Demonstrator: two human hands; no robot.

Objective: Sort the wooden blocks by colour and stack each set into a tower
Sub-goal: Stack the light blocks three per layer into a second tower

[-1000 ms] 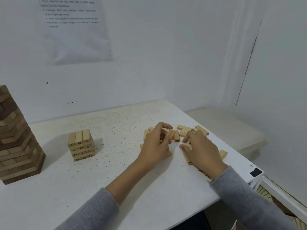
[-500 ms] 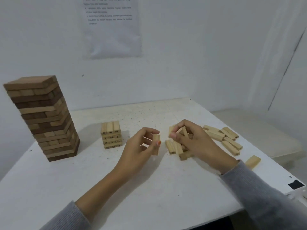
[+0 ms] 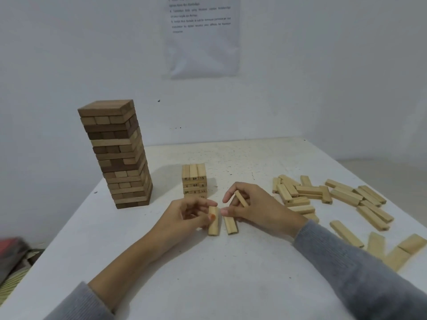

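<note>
My left hand (image 3: 184,215) grips one pale wooden block (image 3: 213,221) between thumb and fingers, near the middle of the white table (image 3: 231,273). My right hand (image 3: 256,206) holds two pale blocks: one (image 3: 241,198) up between the fingers, another (image 3: 230,224) under the thumb, its end toward me. A short pale tower (image 3: 194,180) with printed numbers stands just behind my hands. A tall tower of brown blocks (image 3: 115,155) rises at the left. Several loose pale blocks (image 3: 332,197) lie scattered at the right.
The table meets a white wall with a printed sheet (image 3: 203,35) taped on it. A dark red object (image 3: 11,250) lies on the floor at the left, beyond the table edge. More pale blocks (image 3: 397,252) lie near the front right edge.
Both hands have left the loose pile and moved left toward the short pale tower, each carrying blocks. The view has swung left, bringing the tall brown tower fully into sight.
</note>
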